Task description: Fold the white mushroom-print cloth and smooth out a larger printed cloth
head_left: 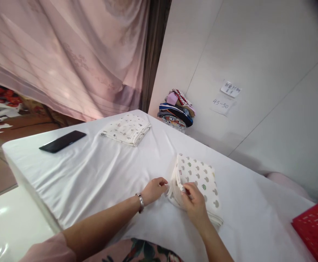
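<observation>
A stack of folded white cloths [198,173] with a grey and green mushroom print lies on the white-covered table in front of me. My right hand [194,203] pinches the cloth's raised near-left edge between thumb and fingers. Just left of the layered edges is my left hand [155,190], with a silver band on the wrist. Its thumb and forefinger are curled together in a pinch; whether anything thin is between them is too small to tell. Farther back, a second stack of folded white cloths [126,128] with a small dark print rests on the table.
A black flat slab [63,141] lies on the white tablecloth [93,174] at the left. Folded coloured clothes [176,111] are piled beyond the table by the wall. A red plastic basket [315,225] stands at the right. A pink curtain [74,54] hangs behind.
</observation>
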The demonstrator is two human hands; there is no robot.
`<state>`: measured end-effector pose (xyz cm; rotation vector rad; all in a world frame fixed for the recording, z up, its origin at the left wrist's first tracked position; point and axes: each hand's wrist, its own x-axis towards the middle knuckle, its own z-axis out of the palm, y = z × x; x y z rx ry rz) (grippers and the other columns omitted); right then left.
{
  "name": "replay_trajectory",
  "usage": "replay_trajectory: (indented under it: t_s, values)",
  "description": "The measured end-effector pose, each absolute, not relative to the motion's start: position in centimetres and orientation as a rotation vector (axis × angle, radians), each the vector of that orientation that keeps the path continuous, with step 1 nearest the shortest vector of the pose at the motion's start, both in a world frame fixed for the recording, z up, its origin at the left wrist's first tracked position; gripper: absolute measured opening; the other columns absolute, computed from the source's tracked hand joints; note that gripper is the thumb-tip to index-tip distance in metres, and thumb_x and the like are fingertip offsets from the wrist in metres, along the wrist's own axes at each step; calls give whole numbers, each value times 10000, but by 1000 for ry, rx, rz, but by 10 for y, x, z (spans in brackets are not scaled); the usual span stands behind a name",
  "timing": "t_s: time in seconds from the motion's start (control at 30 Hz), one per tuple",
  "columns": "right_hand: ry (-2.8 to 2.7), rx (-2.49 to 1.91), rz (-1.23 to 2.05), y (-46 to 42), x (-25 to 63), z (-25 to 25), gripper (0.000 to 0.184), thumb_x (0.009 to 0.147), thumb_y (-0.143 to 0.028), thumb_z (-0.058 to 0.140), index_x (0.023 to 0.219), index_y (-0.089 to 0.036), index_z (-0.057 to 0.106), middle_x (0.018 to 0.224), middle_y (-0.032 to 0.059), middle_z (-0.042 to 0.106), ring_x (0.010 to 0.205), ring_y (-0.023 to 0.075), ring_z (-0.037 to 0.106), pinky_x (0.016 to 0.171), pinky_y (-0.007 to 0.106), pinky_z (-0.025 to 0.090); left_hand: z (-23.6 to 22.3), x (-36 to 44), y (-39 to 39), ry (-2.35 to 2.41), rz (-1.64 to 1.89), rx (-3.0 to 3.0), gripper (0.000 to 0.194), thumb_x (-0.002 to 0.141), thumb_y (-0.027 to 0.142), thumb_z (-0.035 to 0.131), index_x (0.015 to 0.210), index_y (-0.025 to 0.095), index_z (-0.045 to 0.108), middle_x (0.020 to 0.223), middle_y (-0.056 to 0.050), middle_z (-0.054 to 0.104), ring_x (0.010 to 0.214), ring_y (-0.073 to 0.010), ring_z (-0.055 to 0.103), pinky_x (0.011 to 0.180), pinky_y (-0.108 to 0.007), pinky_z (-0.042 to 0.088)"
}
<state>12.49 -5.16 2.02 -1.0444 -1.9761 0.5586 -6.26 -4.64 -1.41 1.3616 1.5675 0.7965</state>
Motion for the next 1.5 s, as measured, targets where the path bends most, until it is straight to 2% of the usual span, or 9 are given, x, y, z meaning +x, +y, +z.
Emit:
replay_trajectory:
  t_s: [0.17,0.4,0.6,0.73,0.87,1.03,1.2,1.37,1.5]
  values:
    - [-1955,-1025,561,-52,122,16,176,806,-204,442,919,-208,578,871,52,567,787,163,524,679,285,452,-8,-57,-36,1661,755,1478,296,723,373,507,909,181,632,859,-31,640,739,-159,575,668,-242,413]
    - [-1820,-1097,602,-48,127,30,116,804,-237,487,861,-201,582,825,31,573,727,150,520,649,270,437,-9,-41,-10,1776,681,1602,350,709,464,526,872,169,621,898,-81,624,781,-194,584,656,-263,399]
    - [-1886,-1065,675,-47,124,21,123,807,-212,476,878,-199,575,838,37,559,767,153,516,680,271,444,-10,-34,-7,1819,592,1671,281,679,415,552,806,171,604,877,-92,631,785,-220,595,624,-276,396]
    - [-1864,-1060,609,-48,124,17,166,824,-213,452,956,-198,551,928,59,548,831,163,523,700,276,455,-9,-34,-8,1818,556,1697,227,685,379,535,774,176,587,847,-79,642,767,-216,600,605,-272,399]
    - [-2059,-1028,505,-51,123,10,222,823,-169,435,1014,-208,540,990,69,543,913,179,518,776,304,452,-9,-33,-13,1844,535,1694,223,735,365,489,844,184,561,854,-68,649,779,-205,607,608,-259,407]
    - [-2205,-985,407,-55,118,-1,249,825,-135,395,1017,-211,534,969,75,557,900,185,531,781,318,464,-11,-36,-19,1810,505,1731,259,761,329,479,979,191,508,878,-73,651,788,-199,616,630,-258,414]
    - [-2242,-1002,258,-57,113,-4,281,795,-77,398,1012,-194,534,941,73,553,877,186,529,759,315,461,-14,-44,-20,1716,614,1647,229,711,256,518,927,183,513,787,-41,656,727,-171,612,614,-240,413]
    - [-2388,-1055,166,-60,106,-14,237,786,-53,417,919,-187,558,855,58,535,787,188,501,686,330,439,-14,-51,-25,1514,702,1300,217,720,175,442,932,163,487,619,18,596,515,-117,561,454,-200,381]
    - [-2438,-1071,59,-63,99,-21,255,810,-60,403,963,-184,566,843,64,534,773,197,481,664,345,424,-8,-53,-32,1446,739,1116,232,784,344,421,892,152,492,642,6,583,499,-120,555,402,-201,371]
